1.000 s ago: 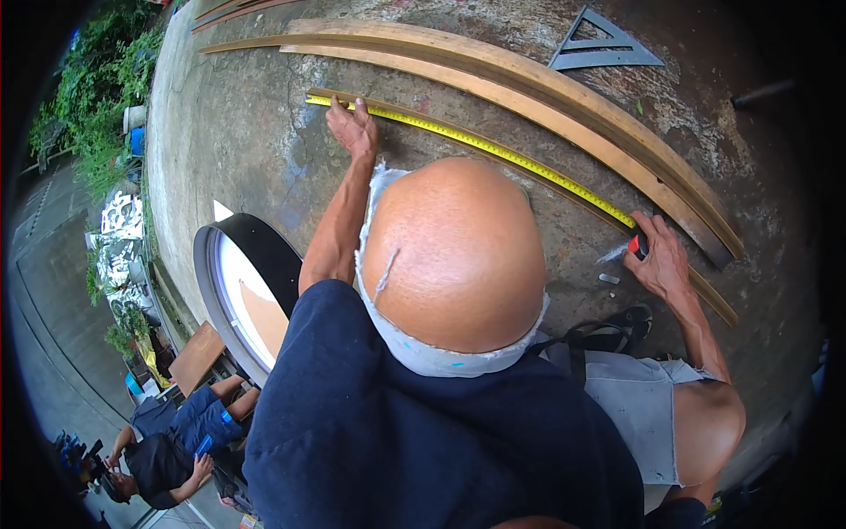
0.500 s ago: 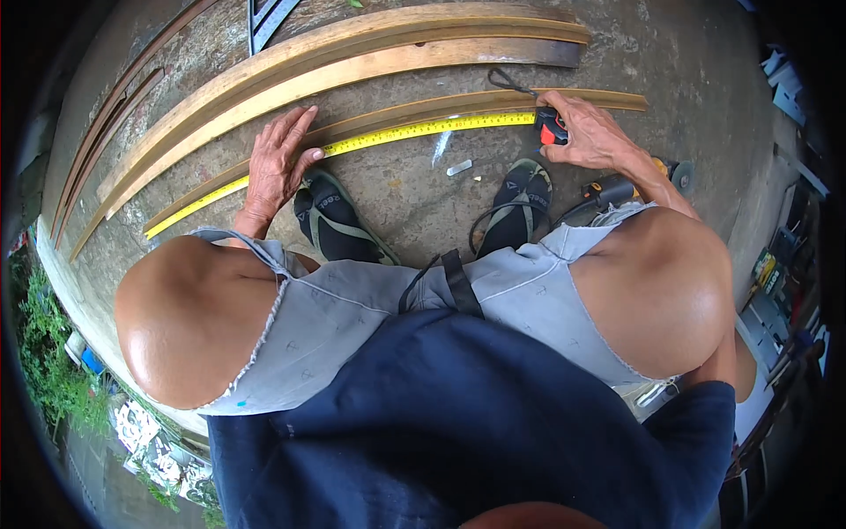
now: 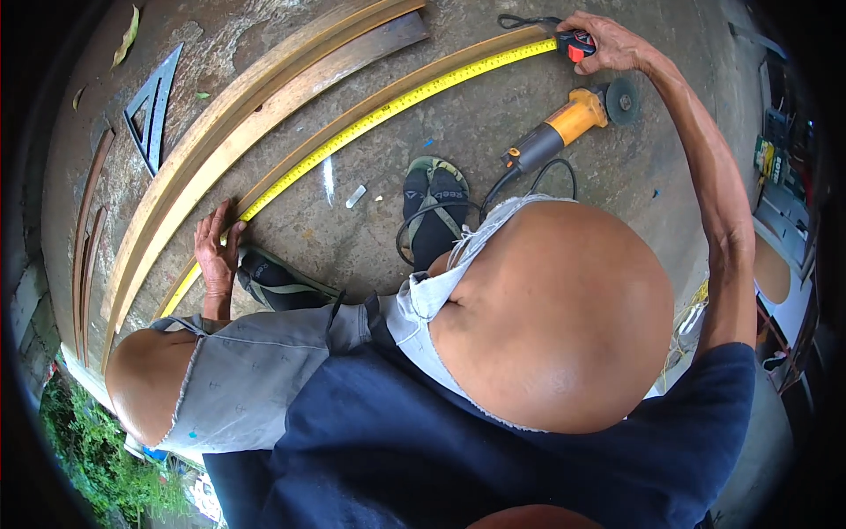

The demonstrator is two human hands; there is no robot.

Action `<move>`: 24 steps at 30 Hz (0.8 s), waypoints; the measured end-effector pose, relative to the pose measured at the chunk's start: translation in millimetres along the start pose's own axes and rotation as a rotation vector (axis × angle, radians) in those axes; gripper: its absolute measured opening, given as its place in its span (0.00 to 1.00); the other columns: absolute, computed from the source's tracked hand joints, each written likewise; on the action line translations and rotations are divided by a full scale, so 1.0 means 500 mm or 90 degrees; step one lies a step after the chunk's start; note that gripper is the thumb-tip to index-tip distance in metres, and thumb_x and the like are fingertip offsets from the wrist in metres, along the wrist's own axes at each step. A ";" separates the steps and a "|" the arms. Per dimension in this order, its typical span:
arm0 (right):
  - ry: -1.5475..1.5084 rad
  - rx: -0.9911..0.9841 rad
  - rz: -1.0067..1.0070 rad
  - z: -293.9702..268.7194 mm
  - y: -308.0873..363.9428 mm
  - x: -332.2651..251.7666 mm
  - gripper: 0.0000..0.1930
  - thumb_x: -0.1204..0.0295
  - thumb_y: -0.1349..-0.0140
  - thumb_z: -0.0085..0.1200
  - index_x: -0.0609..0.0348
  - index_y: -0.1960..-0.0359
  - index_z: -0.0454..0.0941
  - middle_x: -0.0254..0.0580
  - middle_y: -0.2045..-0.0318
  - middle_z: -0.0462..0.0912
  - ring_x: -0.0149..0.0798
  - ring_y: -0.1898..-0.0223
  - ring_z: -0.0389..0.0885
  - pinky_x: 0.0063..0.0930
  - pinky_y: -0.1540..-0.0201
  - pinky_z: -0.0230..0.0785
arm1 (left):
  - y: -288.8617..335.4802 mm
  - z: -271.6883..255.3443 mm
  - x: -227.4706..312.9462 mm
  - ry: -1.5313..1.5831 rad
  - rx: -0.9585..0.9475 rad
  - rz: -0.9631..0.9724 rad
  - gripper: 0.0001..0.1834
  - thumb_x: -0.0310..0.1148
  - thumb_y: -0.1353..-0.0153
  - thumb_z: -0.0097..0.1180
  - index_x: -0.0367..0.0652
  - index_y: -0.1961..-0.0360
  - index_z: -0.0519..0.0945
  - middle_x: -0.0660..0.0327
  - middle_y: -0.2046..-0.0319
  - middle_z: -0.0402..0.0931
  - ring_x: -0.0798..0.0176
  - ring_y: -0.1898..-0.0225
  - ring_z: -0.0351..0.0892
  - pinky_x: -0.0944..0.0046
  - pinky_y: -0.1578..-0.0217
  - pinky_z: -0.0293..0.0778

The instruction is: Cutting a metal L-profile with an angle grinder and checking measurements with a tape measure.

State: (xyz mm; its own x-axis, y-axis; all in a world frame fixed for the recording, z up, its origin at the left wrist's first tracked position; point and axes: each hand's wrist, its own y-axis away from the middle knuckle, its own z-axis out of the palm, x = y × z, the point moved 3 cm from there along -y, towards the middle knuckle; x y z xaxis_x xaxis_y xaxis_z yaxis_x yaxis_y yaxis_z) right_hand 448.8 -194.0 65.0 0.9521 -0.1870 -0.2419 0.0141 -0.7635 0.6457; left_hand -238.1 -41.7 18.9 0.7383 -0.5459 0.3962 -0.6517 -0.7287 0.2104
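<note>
I squat over a concrete floor. A yellow tape measure blade lies stretched along a thin curved wooden strip. My left hand presses flat on the blade's near end, fingers spread. My right hand is stretched far out and grips the red and black tape measure case at the strip's other end. Beyond the strip lie wider curved wooden planks.
A yellow angle grinder with a black cord lies near my right arm. My sandalled feet are below the tape. A metal triangle square lies at the upper left. More wood strips line the left edge; shelves at right.
The view has swung round with my head. My right hand has drawn the case further along the strip, so more blade shows. The left hand still presses the blade's end.
</note>
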 end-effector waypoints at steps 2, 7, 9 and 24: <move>-0.053 -0.146 -0.048 -0.045 -0.035 -0.026 0.24 0.64 0.45 0.68 0.63 0.50 0.79 0.42 0.56 0.85 0.40 0.53 0.83 0.35 0.54 0.77 | 0.005 -0.006 -0.001 -0.010 0.006 -0.001 0.26 0.35 0.42 0.69 0.48 0.41 0.81 0.57 0.53 0.83 0.50 0.51 0.80 0.54 0.46 0.73; -0.136 -0.204 0.044 -0.041 -0.043 0.032 0.31 0.68 0.54 0.71 0.66 0.47 0.77 0.36 0.67 0.84 0.37 0.65 0.81 0.33 0.64 0.74 | -0.014 -0.018 0.018 -0.015 -0.008 -0.011 0.23 0.33 0.44 0.71 0.47 0.46 0.83 0.56 0.53 0.83 0.49 0.50 0.81 0.53 0.47 0.75; -0.143 -0.203 0.045 -0.041 -0.039 0.042 0.30 0.69 0.54 0.71 0.66 0.47 0.77 0.36 0.68 0.84 0.36 0.67 0.81 0.33 0.64 0.73 | -0.006 -0.017 0.019 -0.019 0.000 -0.013 0.22 0.33 0.45 0.71 0.47 0.47 0.84 0.56 0.53 0.83 0.49 0.50 0.82 0.53 0.47 0.76; -0.144 -0.151 0.031 -0.043 -0.018 0.054 0.16 0.71 0.52 0.70 0.57 0.61 0.84 0.33 0.70 0.84 0.36 0.65 0.79 0.38 0.62 0.71 | -0.020 -0.028 0.036 0.035 -0.014 -0.038 0.15 0.31 0.47 0.74 0.44 0.58 0.87 0.58 0.58 0.85 0.53 0.54 0.84 0.56 0.51 0.77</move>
State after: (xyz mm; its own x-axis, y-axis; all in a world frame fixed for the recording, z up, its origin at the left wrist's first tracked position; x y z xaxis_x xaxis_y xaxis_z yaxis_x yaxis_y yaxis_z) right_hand 481.0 -179.0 68.4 0.8619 -0.3728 -0.3438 0.0660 -0.5897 0.8049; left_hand -220.5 -38.5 36.3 0.7660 -0.4775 0.4304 -0.6105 -0.7501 0.2544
